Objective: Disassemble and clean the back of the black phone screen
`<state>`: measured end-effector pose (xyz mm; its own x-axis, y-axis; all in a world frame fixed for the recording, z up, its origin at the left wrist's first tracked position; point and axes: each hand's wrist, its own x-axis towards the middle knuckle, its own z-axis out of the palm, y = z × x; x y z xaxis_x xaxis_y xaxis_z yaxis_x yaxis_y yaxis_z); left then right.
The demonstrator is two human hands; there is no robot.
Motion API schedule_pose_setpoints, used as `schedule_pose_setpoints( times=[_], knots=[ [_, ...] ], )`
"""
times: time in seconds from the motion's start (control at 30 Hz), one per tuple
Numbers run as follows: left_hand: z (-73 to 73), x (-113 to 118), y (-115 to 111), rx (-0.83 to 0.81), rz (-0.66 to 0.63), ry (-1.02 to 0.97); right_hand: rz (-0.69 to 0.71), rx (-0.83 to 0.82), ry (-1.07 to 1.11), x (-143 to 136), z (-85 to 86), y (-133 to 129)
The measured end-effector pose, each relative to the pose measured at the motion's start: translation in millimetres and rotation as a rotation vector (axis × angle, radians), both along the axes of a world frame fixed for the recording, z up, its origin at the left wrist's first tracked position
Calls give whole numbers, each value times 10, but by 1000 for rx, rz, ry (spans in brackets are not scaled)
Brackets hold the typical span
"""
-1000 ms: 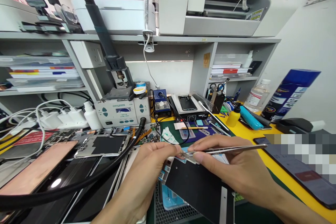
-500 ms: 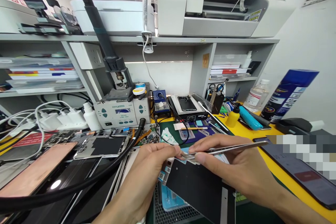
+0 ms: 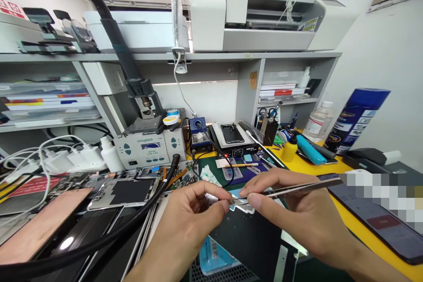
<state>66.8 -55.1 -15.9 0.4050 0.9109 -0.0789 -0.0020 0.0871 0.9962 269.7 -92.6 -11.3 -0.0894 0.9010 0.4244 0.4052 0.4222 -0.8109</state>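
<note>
My right hand [image 3: 297, 216] is closed around metal tweezers [image 3: 297, 188], which point left. Their tips meet a tiny piece at the fingertips of my left hand [image 3: 194, 224], whose thumb and forefinger are pinched together; the piece is too small to name. Under both hands lies a flat black panel [image 3: 247, 242], like a phone screen's back, with a grey strip [image 3: 280, 262] near its right end. Its upper left end is hidden behind my left hand. Beneath it show a blue plastic piece [image 3: 214, 257] and a dark perforated mat [image 3: 228, 273].
At the left lie phone parts and a pink back cover [image 3: 49, 220], crossed by a thick black hose [image 3: 109, 238]. A hot-air station [image 3: 148, 150] and a small heating plate [image 3: 234, 147] stand behind. A yellow bottle [image 3: 290, 149] and a phone [image 3: 376, 220] are at the right.
The view has shifted slightly, so the background sits further left. My left thumb and forefinger have changed their pinch, and the labelled end of the panel is now covered. The tweezers remain at the fingertips.
</note>
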Motion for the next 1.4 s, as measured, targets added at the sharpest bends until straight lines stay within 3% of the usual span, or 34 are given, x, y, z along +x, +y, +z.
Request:
schedule_pose_setpoints(
  times=[0.27, 1.07, 1.4],
  knots=[
    [-7, -12, -8, 92, 25, -19, 94, 55, 60, -19, -11, -68],
    [-6, -10, -11, 112, -38, -49, 84, 26, 69, 25, 27, -64],
    [30, 15, -44, 87, 13, -52, 94, 21, 48, 9, 56, -80]
  ],
)
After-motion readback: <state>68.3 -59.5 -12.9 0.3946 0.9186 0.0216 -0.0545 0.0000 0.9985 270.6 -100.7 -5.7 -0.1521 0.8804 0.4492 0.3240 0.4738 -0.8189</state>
